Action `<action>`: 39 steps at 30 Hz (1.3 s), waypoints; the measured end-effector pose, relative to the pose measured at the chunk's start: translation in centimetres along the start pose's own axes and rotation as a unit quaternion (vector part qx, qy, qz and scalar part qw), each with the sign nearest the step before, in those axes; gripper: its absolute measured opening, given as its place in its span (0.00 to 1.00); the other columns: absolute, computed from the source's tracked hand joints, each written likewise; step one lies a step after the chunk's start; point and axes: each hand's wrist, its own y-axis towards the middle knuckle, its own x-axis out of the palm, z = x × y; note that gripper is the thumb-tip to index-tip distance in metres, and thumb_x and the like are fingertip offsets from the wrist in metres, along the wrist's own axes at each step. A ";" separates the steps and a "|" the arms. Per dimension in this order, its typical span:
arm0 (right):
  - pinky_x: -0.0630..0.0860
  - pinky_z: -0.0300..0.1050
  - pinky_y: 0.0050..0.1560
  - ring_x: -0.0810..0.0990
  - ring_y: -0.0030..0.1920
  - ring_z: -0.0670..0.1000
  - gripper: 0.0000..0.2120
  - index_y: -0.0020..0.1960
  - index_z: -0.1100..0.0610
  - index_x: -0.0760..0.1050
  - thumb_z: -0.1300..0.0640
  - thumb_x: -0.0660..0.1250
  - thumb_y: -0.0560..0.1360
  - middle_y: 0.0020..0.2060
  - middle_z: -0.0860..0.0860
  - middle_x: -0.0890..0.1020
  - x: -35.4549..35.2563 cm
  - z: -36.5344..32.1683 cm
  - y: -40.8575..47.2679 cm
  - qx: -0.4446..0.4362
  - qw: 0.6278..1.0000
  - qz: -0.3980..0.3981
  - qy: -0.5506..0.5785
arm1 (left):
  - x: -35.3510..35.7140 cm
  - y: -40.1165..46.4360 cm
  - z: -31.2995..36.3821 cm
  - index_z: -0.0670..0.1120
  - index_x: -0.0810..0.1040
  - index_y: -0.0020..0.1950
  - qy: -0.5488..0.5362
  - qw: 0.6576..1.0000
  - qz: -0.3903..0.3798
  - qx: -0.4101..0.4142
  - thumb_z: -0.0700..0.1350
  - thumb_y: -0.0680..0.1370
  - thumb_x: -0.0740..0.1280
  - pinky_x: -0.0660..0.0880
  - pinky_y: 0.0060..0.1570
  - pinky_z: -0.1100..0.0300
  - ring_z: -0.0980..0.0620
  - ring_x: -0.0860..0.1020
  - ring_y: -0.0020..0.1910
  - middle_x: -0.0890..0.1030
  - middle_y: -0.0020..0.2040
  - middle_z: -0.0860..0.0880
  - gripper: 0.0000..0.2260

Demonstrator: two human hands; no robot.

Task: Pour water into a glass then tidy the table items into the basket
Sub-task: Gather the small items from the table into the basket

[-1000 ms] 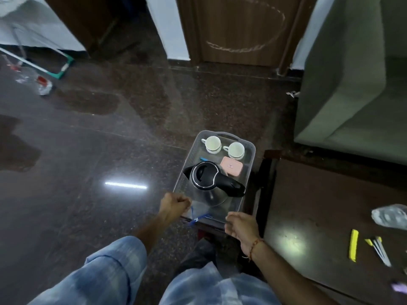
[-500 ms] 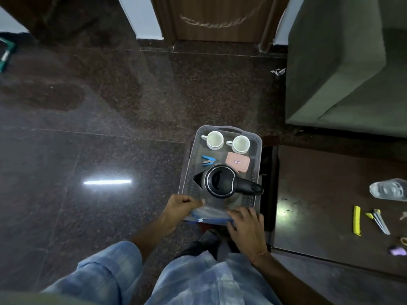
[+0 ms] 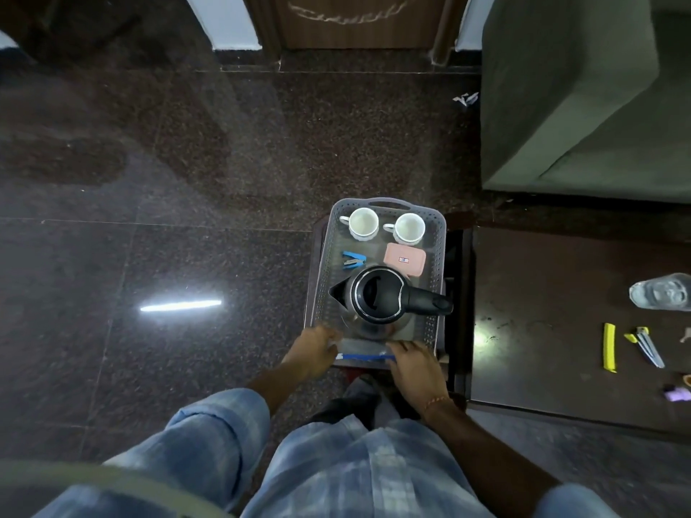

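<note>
A grey perforated basket (image 3: pixel 438 256) rests on a small dark stool in front of me. Inside stand a black kettle (image 3: pixel 381 297), two white cups (image 3: pixel 363 223) (image 3: pixel 410 228), a pink case (image 3: pixel 405 259) and a blue stapler (image 3: pixel 353 259). My left hand (image 3: pixel 312 351) and my right hand (image 3: pixel 413 362) sit at the basket's near edge, each gripping an end of a clear pouch with a blue strip (image 3: pixel 364 351). On the dark table (image 3: pixel 542 312) to the right lie a glass (image 3: pixel 660 292), a yellow strip (image 3: pixel 609 346) and pens (image 3: pixel 648 345).
A green sofa (image 3: pixel 583 91) stands at the back right, a wooden door (image 3: pixel 359 20) straight ahead. Polished dark floor spreads to the left. A purple item (image 3: pixel 676 394) lies at the table's right edge. My knees fill the bottom of the view.
My view tilted down and closer over the basket. Both hands came together at its near edge and took hold of the clear pouch with the blue strip.
</note>
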 end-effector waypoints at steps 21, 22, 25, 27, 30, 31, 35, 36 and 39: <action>0.72 0.38 0.49 0.82 0.47 0.55 0.15 0.59 0.62 0.79 0.60 0.70 0.73 0.52 0.59 0.84 -8.9 27.7 -20.4 0.436 0.816 0.258 0.278 | 12.0 0.3 31.7 0.41 0.76 0.63 0.303 0.886 -0.169 0.307 0.56 0.79 0.62 0.76 0.59 0.48 0.40 0.78 0.60 0.80 0.59 0.40 0.21; 0.70 0.37 0.48 0.81 0.47 0.53 0.15 0.59 0.62 0.79 0.60 0.70 0.74 0.53 0.58 0.84 -8.9 29.5 -20.5 0.431 0.817 0.258 0.283 | 13.1 1.1 33.2 0.42 0.75 0.65 0.302 0.888 -0.170 0.302 0.56 0.79 0.62 0.75 0.61 0.49 0.41 0.77 0.62 0.79 0.62 0.40 0.22; 0.70 0.34 0.47 0.80 0.45 0.51 0.14 0.59 0.62 0.79 0.60 0.69 0.74 0.53 0.58 0.83 -8.8 35.5 -19.9 0.418 0.818 0.250 0.307 | 16.6 3.7 37.6 0.44 0.75 0.68 0.254 0.914 -0.175 0.263 0.55 0.78 0.64 0.75 0.62 0.49 0.44 0.78 0.62 0.79 0.63 0.43 0.22; 0.76 0.41 0.51 0.83 0.48 0.56 0.15 0.60 0.62 0.78 0.60 0.68 0.74 0.53 0.59 0.83 -8.5 39.6 -19.2 0.421 0.809 0.236 0.337 | 19.0 5.6 40.4 0.44 0.77 0.66 0.205 0.937 -0.178 0.220 0.53 0.78 0.66 0.76 0.61 0.51 0.46 0.79 0.60 0.81 0.60 0.44 0.20; 0.77 0.48 0.56 0.82 0.51 0.59 0.16 0.60 0.63 0.77 0.60 0.68 0.74 0.53 0.60 0.82 -7.6 45.3 -17.3 0.409 0.816 0.206 0.352 | 23.4 9.4 43.6 0.43 0.82 0.58 0.139 0.964 -0.157 0.165 0.49 0.77 0.68 0.75 0.61 0.54 0.45 0.80 0.58 0.84 0.53 0.44 0.14; 0.77 0.49 0.55 0.82 0.51 0.60 0.16 0.59 0.64 0.77 0.60 0.68 0.74 0.52 0.61 0.82 -7.1 47.1 -16.5 0.399 0.826 0.193 0.347 | 24.9 10.9 44.5 0.43 0.82 0.56 0.123 0.971 -0.143 0.147 0.48 0.76 0.68 0.75 0.61 0.56 0.45 0.81 0.57 0.85 0.51 0.44 0.13; 0.70 0.49 0.59 0.79 0.55 0.63 0.17 0.61 0.65 0.75 0.58 0.67 0.75 0.53 0.64 0.81 -4.9 52.6 -12.9 0.361 0.871 0.131 0.306 | 30.6 16.2 47.4 0.43 0.82 0.53 0.068 0.990 -0.090 0.083 0.48 0.75 0.71 0.75 0.60 0.57 0.45 0.81 0.56 0.85 0.51 0.43 0.11; 0.69 0.49 0.61 0.78 0.58 0.62 0.18 0.62 0.65 0.74 0.59 0.66 0.75 0.56 0.64 0.80 -4.2 53.6 -12.0 0.353 0.880 0.114 0.297 | 31.8 17.3 47.9 0.43 0.82 0.53 0.055 0.993 -0.080 0.065 0.49 0.74 0.71 0.75 0.60 0.56 0.45 0.81 0.56 0.84 0.52 0.43 0.12; 0.69 0.51 0.64 0.75 0.62 0.62 0.20 0.65 0.65 0.71 0.59 0.65 0.76 0.60 0.63 0.77 -2.5 56.1 -9.7 0.356 0.895 0.064 0.260 | 35.1 19.9 48.8 0.43 0.81 0.48 0.031 0.998 -0.050 0.016 0.54 0.72 0.73 0.77 0.54 0.56 0.43 0.81 0.55 0.83 0.52 0.41 0.15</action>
